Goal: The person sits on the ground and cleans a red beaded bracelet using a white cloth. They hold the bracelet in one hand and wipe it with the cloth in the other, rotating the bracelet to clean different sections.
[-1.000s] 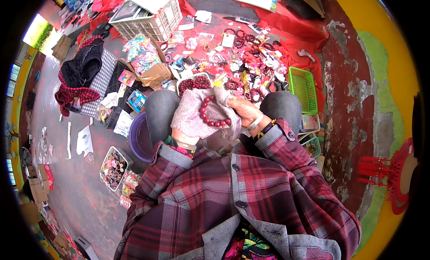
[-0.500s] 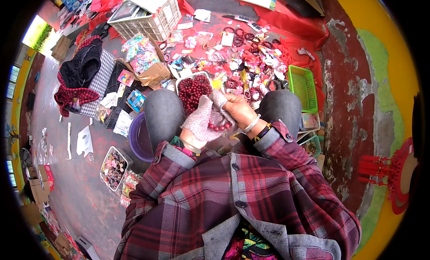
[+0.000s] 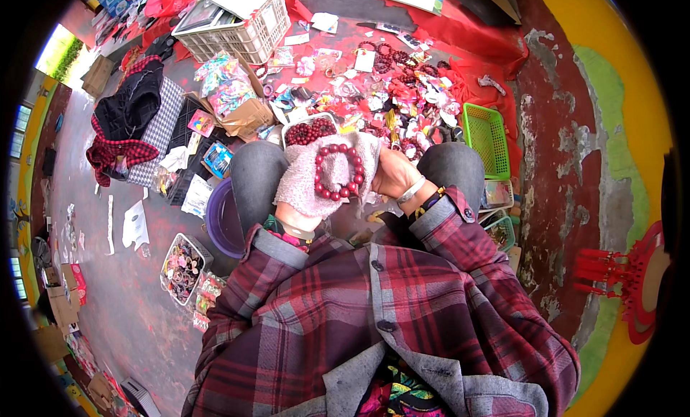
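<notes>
A fuzzy pale pink cloth point(image 3: 298, 178) covers my left hand point(image 3: 297, 218), whose fingers are hidden beneath it; the hand holds the cloth up between my knees. On top lies a dark red bead bracelet point(image 3: 358, 178), its ring spread around a bulge in the cloth. My right hand point(image 3: 397, 174) is closed at the cloth's right edge, its fingertips out of sight behind the fabric. Just beyond my hands, a white basket point(image 3: 332, 118) contains more dark red beads point(image 3: 309, 131), partly hidden by the cloth.
Jumbled accessories point(image 3: 413, 104) cover the floor ahead. A green basket point(image 3: 486, 140) stands by my right knee, a purple basin point(image 3: 221, 223) by my left. Left of me is a white basket of small items point(image 3: 184, 269). A cream crate point(image 3: 262, 32) stands farther off.
The cloth, earlier bunched with the bracelet partly covered, is spread wider and the whole bead ring shows. My right hand has moved slightly right and down, and the cloth hides more of the basket.
</notes>
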### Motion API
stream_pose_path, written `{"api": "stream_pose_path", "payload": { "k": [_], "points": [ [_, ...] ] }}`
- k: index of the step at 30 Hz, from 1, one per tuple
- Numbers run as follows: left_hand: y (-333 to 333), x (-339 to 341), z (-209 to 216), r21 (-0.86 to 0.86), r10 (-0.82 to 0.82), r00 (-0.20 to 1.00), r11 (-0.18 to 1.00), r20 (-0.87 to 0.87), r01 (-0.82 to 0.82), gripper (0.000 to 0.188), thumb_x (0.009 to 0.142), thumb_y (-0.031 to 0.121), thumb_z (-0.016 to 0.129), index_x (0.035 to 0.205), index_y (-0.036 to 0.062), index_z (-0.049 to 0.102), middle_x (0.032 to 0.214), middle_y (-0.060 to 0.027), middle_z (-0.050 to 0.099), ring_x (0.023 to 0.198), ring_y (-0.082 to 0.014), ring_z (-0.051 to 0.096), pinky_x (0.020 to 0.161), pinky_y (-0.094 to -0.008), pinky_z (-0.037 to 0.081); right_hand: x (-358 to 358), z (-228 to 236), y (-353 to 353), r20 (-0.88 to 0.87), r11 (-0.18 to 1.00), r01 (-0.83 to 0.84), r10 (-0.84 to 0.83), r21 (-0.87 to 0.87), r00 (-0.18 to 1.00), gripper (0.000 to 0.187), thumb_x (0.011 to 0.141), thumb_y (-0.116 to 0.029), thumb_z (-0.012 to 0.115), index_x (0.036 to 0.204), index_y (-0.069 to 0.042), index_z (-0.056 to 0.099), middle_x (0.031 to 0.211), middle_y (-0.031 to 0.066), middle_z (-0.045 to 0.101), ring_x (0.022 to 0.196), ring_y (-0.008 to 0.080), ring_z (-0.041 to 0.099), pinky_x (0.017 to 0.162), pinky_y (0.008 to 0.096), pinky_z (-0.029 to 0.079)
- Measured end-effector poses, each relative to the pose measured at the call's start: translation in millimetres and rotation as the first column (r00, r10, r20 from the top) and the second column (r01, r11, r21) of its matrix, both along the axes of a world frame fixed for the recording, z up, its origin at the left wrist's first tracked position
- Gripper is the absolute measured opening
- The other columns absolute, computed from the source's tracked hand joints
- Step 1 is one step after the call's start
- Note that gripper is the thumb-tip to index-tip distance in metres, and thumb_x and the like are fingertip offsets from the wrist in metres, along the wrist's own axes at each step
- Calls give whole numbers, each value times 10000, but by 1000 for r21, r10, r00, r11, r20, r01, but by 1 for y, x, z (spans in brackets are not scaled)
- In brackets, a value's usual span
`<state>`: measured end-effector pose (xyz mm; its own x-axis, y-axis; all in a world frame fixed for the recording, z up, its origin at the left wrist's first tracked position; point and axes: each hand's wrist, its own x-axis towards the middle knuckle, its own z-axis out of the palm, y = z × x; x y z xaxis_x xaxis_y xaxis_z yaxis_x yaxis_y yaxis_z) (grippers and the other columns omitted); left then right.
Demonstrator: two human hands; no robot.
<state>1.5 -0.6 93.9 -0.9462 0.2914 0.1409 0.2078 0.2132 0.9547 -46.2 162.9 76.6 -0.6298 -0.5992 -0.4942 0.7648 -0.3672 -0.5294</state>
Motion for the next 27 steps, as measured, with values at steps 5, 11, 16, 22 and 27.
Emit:
{"api": "stream_pose_path", "payload": {
  "k": [5,11,16,22,27],
  "points": [
    [-8,4,5,-8,72,997,997,7,-72,352,846,219,553,1167,78,523,1147,-70,590,1097,-192,538,912,-332,418,-2,-13,5,-44,989,-61,67,133,997,471,948,-484,374,1191,-115,536,1074,51,627,887,193,611,777,390,501],
    [-18,8,-17,821,-220,907,536,359,-195,356,941,250,443,1231,47,481,1189,-124,560,1130,-268,513,970,-417,418,-4,-21,15,-152,986,-4,30,169,988,255,938,-245,516,1106,-69,589,932,44,650,806,153,618,694,328,504],
    [-21,7,-30,875,-454,750,202,481,-439,479,957,278,446,1329,-13,368,1318,-177,461,1203,-319,465,1012,-473,387,-10,-23,23,-480,963,122,9,240,877,183,943,-175,496,1026,-61,614,882,0,644,797,84,599,677,234,478],
    [-12,12,-19,887,-416,784,246,461,-391,483,971,306,411,1340,-2,358,1325,-164,454,1199,-301,469,1007,-470,396,-18,-27,30,-670,933,308,-108,188,734,192,941,-149,518,1069,-44,616,912,-38,618,820,48,548,741,209,439],
    [-5,15,-19,856,-370,781,339,503,-390,425,970,346,419,1288,64,437,1229,-102,529,1108,-255,532,961,-425,444,-12,2,29,-761,821,319,199,474,617,225,924,-134,528,1097,-2,585,970,4,598,908,92,528,788,248,445]
  ]
}}
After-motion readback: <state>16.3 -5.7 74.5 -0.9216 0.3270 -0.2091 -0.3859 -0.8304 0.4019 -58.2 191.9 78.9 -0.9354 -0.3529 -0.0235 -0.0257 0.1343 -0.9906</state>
